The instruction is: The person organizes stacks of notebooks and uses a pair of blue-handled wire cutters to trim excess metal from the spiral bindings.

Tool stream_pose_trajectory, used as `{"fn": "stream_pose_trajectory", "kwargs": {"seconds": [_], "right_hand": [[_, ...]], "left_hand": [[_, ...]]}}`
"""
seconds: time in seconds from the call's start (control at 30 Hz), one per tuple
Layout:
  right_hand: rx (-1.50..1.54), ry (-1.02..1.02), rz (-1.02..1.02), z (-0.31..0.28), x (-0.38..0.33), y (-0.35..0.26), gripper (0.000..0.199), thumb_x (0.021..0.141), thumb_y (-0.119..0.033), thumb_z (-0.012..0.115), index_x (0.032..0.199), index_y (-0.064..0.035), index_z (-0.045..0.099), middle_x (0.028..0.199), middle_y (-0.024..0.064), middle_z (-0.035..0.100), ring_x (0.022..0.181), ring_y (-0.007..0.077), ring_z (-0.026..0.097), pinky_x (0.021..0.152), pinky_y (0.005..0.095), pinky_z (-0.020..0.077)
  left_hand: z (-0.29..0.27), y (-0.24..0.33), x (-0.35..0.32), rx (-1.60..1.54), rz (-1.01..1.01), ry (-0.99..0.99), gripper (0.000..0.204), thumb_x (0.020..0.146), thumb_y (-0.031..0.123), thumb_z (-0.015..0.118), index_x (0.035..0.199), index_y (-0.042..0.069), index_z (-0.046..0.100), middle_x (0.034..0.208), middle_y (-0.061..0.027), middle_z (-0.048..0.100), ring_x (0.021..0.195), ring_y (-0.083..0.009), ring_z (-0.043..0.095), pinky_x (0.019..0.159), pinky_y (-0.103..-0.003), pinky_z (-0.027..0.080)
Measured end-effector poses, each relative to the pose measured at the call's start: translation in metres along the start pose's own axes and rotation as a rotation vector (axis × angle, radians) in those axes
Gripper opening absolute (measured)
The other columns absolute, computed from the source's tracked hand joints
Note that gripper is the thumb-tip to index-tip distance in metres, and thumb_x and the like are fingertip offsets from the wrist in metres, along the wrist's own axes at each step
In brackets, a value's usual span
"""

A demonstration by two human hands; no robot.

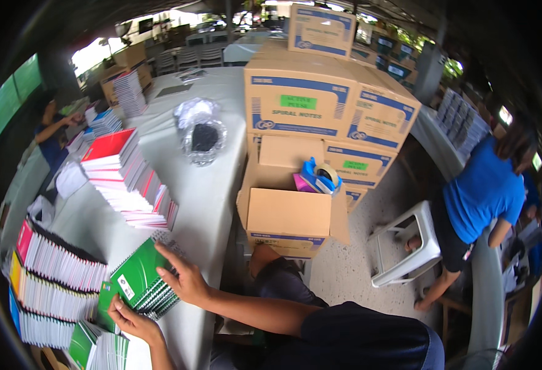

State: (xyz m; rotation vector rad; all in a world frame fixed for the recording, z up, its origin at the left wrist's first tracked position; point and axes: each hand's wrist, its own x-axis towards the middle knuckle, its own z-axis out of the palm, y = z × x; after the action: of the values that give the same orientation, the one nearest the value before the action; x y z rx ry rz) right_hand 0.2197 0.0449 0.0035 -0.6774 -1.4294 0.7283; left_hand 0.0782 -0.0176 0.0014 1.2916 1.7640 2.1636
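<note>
A pile of green spiral notebooks (140, 265) lies on the table in front of me, its black wire coils facing right. My left hand (134, 322) pinches the near edge of a green notebook (105, 303) at the pile's left side. Over the coil side of the pile, my right hand (184, 276) is open with its fingers apart; whether it touches the top notebook I cannot tell. Just below my left hand sits a smaller bundle of green notebooks (86, 345), partly cut off by the picture's rim.
Stacks of spiral notebooks (61, 277) stand at the left, and a leaning red-topped stack (114, 148) farther back. Clear plastic wrap (203, 139) lies on the white-covered table (203, 209). An open carton (289, 213) bears a blue tape dispenser (320, 177). Beyond are piled cartons (301, 92), a white stool (406, 246) and a person (483, 185).
</note>
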Motion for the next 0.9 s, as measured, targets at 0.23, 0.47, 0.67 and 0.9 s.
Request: {"fn": "stream_pose_trajectory", "kwargs": {"seconds": [0.23, 0.47, 0.67, 0.9], "right_hand": [[-0.022, 0.037, -0.026, -0.001, 0.0, 0.0, 0.04, 0.087, -0.011, 0.058, 0.124, 0.0031, 0.048, 0.124, 0.0197, 0.054, 0.115, 0.0282, 0.053, 0.096, 0.0333, 0.0414], [-0.005, 0.015, -0.039, -0.001, 0.001, 0.004, 0.039, 0.089, -0.014, 0.054, 0.122, 0.0063, 0.048, 0.124, 0.0202, 0.053, 0.117, 0.0263, 0.052, 0.098, 0.0335, 0.0388], [-0.024, -0.009, -0.061, -0.002, 0.007, 0.003, 0.038, 0.091, -0.018, 0.052, 0.12, 0.007, 0.049, 0.124, 0.0218, 0.053, 0.116, 0.0276, 0.051, 0.099, 0.0352, 0.0376], [-0.014, -0.052, -0.044, -0.005, 0.007, 0.006, 0.038, 0.085, -0.01, 0.055, 0.119, 0.0033, 0.048, 0.125, 0.0216, 0.049, 0.117, 0.0309, 0.049, 0.099, 0.0376, 0.0366]], "left_hand": [[0.003, -0.002, -0.006, -0.086, -0.011, 0.021, 0.027, 0.099, 0.022, 0.038, 0.094, -0.001, 0.05, 0.095, -0.0084, 0.051, 0.092, -0.0137, 0.047, 0.09, -0.029, 0.037], [0.005, 0.005, -0.008, -0.026, -0.007, 0.032, 0.023, 0.098, 0.018, 0.035, 0.091, 0.0, 0.048, 0.095, -0.0083, 0.048, 0.091, -0.0157, 0.046, 0.089, -0.03, 0.035], [0.007, 0.012, -0.008, -0.009, -0.054, 0.029, 0.03, 0.097, 0.023, 0.035, 0.095, -0.002, 0.05, 0.09, -0.0074, 0.043, 0.085, -0.0157, 0.042, 0.082, -0.03, 0.034], [0.002, 0.005, -0.012, 0.04, -0.059, -0.005, 0.03, 0.097, 0.025, 0.035, 0.095, -0.001, 0.048, 0.092, -0.0081, 0.041, 0.087, -0.0168, 0.042, 0.083, -0.031, 0.033]]}}
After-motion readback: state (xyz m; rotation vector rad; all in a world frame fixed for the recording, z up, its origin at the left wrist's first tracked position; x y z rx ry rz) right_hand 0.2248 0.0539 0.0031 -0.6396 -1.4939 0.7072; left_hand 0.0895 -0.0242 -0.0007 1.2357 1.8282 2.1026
